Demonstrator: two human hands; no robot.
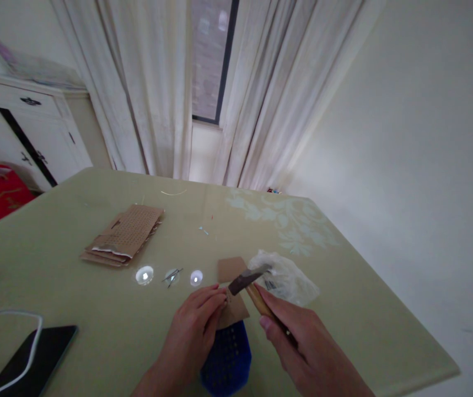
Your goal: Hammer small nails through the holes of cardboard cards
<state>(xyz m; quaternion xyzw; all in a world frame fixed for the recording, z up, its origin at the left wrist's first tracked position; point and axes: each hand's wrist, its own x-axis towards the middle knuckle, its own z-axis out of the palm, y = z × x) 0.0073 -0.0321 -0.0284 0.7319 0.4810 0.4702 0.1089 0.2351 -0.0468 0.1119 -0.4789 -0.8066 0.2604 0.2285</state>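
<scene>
My right hand (298, 336) is closed round the wooden handle of a hammer (257, 298). Its dark metal head lies over a small brown cardboard piece (233, 312), close to my left fingertips. With fingers pressed together, my left hand (195, 322) grips that cardboard at its left side; anything smaller between the fingertips is hidden. Below the cardboard sits a blue container with rows of holes (227, 361), partly covered by it and by my left hand. A second flat piece of cardboard (230, 268) lies just beyond. Crumpled clear plastic (292, 281) is right of the hammer head.
Folded cardboard (127, 234) lies on the left of the green table (344, 309). Several thin metal pins (173, 277) rest between bright round spots. A dark tablet-like slab (33, 358) and a white cable (33, 342) are at the near left. Curtains hang behind.
</scene>
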